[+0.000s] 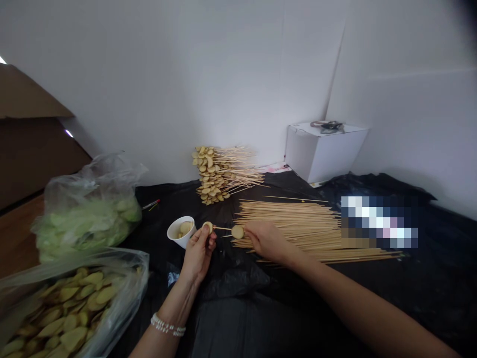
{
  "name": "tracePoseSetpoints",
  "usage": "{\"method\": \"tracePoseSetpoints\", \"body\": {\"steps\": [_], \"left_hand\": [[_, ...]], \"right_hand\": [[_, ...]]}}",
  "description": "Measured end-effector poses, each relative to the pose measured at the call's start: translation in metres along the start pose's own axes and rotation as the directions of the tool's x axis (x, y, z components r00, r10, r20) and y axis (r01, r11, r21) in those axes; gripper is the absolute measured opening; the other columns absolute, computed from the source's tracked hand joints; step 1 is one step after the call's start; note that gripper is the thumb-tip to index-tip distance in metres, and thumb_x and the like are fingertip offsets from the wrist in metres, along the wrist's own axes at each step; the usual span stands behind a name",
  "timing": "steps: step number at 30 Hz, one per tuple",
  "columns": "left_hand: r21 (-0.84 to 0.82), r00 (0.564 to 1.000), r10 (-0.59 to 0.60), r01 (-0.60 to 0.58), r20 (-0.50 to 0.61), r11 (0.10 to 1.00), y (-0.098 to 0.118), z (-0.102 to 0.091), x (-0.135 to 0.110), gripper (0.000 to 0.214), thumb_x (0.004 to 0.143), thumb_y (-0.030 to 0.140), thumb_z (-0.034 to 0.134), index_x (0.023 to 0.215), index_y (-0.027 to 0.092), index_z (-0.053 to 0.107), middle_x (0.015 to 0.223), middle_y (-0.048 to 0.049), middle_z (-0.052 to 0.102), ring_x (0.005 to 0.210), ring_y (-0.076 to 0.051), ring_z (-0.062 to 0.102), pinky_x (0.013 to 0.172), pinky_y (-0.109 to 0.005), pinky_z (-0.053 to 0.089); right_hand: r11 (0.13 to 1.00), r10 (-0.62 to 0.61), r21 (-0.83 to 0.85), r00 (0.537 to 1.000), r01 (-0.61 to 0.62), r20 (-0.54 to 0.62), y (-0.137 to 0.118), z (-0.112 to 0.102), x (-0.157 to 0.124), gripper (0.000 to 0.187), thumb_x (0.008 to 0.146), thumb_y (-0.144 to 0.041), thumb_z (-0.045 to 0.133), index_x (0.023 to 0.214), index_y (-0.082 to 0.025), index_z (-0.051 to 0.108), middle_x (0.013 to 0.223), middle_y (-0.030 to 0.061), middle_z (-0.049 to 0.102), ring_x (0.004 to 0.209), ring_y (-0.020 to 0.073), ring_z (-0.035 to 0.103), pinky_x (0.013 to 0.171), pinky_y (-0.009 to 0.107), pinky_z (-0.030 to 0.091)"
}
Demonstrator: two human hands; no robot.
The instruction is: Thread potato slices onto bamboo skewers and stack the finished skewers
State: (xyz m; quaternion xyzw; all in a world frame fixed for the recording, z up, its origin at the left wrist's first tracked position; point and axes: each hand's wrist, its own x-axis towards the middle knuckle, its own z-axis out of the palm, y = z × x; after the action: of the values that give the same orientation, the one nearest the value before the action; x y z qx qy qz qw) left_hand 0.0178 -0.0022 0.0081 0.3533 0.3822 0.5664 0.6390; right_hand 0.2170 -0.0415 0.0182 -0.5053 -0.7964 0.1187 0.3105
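My left hand (199,251) pinches a pale potato slice (207,227) at its fingertips, right beside a white paper cup (181,231) that holds more slices. My right hand (266,239) is closed on a thin bamboo skewer (222,228) whose tip points at that slice. Another potato slice (237,231) sits threaded on the skewer close to my right fingers. Both hands hover over a black plastic sheet (261,298).
Loose bamboo skewers (309,226) lie spread behind my right hand. A pile of finished potato skewers (219,174) rests by the wall. At left are a bag of green leaves (89,214) and a bag of potato slices (70,303). A white box (322,149) stands at the back.
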Motion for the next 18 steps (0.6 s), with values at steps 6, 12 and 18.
{"method": "tracePoseSetpoints", "body": {"steps": [6,12,18], "left_hand": [[0.022,0.999,-0.003,0.002,0.037,1.000,-0.002,-0.002,0.001,0.032,0.065,0.035,0.078,0.081,0.010,0.067,0.060,0.0016,0.054,0.050,-0.002,0.039,0.044,-0.012,0.033],[0.034,0.998,-0.019,0.017,0.055,0.999,-0.001,-0.002,0.001,0.031,0.065,0.034,0.079,0.081,0.010,0.067,0.060,0.0018,0.053,0.050,-0.002,0.038,0.043,-0.012,0.032],[0.015,0.999,-0.014,0.013,0.044,1.000,-0.001,-0.002,0.001,0.031,0.065,0.034,0.079,0.080,0.010,0.067,0.061,0.0019,0.054,0.050,-0.002,0.039,0.044,-0.012,0.032]], "right_hand": [[0.989,0.077,0.117,0.994,-0.086,0.080,0.006,0.002,0.001,0.022,0.087,-0.014,0.044,0.070,-0.016,0.058,0.068,0.0015,0.060,0.064,0.0121,0.049,0.060,0.022,0.033],[0.982,0.081,0.161,0.987,-0.103,0.137,0.010,0.006,0.003,0.026,0.085,-0.012,0.044,0.062,-0.016,0.056,0.055,-0.0026,0.057,0.051,0.0090,0.046,0.051,0.020,0.030],[0.996,0.036,0.081,0.999,-0.036,0.003,0.002,0.007,-0.002,0.017,0.085,-0.011,0.045,0.078,-0.016,0.059,0.080,0.0052,0.062,0.075,0.0153,0.050,0.069,0.026,0.034]]}}
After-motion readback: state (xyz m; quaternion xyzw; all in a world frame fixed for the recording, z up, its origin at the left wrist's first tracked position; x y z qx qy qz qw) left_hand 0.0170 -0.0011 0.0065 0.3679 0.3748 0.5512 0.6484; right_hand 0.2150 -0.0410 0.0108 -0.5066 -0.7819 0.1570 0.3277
